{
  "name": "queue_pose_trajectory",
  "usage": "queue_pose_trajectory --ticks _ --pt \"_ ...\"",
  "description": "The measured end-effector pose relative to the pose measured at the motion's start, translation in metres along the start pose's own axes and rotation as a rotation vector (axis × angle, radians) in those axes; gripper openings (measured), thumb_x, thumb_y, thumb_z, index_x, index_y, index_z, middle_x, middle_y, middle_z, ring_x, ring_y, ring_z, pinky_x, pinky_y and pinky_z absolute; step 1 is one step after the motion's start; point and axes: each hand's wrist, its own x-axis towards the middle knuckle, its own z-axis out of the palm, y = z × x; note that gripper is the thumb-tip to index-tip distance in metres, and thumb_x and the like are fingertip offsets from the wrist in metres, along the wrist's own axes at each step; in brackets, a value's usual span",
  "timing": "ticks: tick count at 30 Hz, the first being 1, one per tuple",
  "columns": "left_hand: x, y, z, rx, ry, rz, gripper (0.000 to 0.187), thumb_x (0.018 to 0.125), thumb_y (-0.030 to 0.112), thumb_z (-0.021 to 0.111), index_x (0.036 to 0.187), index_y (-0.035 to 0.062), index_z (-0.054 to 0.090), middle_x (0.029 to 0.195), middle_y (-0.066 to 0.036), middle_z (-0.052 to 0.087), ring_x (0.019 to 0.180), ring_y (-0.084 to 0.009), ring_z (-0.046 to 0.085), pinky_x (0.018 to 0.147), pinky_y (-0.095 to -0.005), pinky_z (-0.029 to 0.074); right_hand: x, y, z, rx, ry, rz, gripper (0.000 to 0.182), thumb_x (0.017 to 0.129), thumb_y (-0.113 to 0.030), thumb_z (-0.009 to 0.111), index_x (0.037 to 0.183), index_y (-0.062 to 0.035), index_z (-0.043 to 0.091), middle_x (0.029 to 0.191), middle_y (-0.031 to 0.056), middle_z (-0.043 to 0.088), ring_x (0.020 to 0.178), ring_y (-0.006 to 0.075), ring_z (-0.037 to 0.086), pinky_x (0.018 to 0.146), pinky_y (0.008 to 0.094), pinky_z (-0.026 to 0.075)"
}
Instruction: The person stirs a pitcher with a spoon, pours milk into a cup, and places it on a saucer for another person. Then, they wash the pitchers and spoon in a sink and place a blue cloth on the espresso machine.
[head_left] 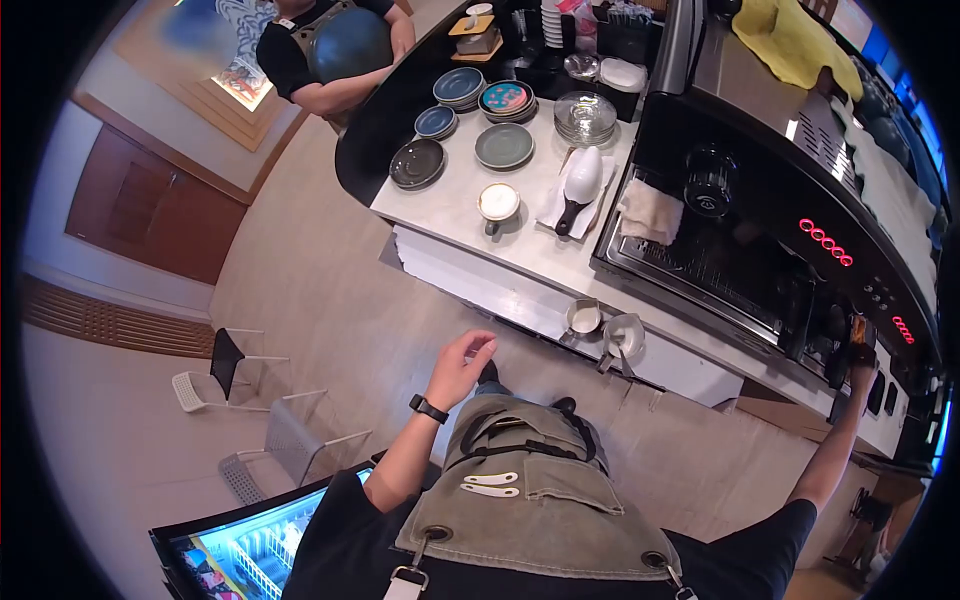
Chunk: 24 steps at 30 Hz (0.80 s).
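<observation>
My left hand (463, 365) hangs in mid-air over the floor, its fingers loosely bent and nothing in them. My right hand (861, 362) reaches to the right end of the espresso machine (745, 190). Its fingers are closed around something dark there, small and partly hidden; a brown, wood-like piece (859, 330) shows just above them. Two metal milk pitchers stand near the counter's front edge: a smaller pitcher (582, 318) with white liquid and a larger pitcher (622, 340). A cup of frothy coffee (498, 203) rests on the white counter (450, 215).
Stacked blue plates (459, 86), a grey plate (504, 146) and glass saucers (585, 118) fill the counter's back. A cloth (650, 211) lies on the machine's drip tray. Behind the counter stands another person (335, 60) with a round dark object. Chairs (290, 440) are at lower left.
</observation>
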Motion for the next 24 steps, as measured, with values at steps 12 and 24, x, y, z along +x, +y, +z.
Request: queue_pose_trajectory --ticks 12,24 --pt "0.128 -0.056 -0.056 -0.291 0.079 -0.005 0.032 0.106 0.029 0.062 0.118 -0.0004 0.068 0.103 -0.007 0.075 0.095 -0.0154 0.07 0.087 -0.0301 0.055 -0.149 -0.171 -0.116 0.499 0.672 0.691 0.042 0.1 -0.037 0.071 0.12 -0.0007 0.068 0.111 0.0147 0.072 0.104 0.0222 0.068 0.092 0.0344 0.052" --pt "0.329 -0.088 -0.087 -0.688 -0.348 -0.094 0.065 0.11 0.054 0.04 0.155 0.0079 0.036 0.152 -0.017 0.05 0.142 -0.0296 0.046 0.117 -0.0458 0.038 -0.164 -0.874 -0.172 1.478 0.07 0.187 0.076 0.082 -0.016 0.087 0.146 -0.0015 0.047 0.143 0.0162 0.057 0.128 0.027 0.058 0.108 0.0403 0.047"
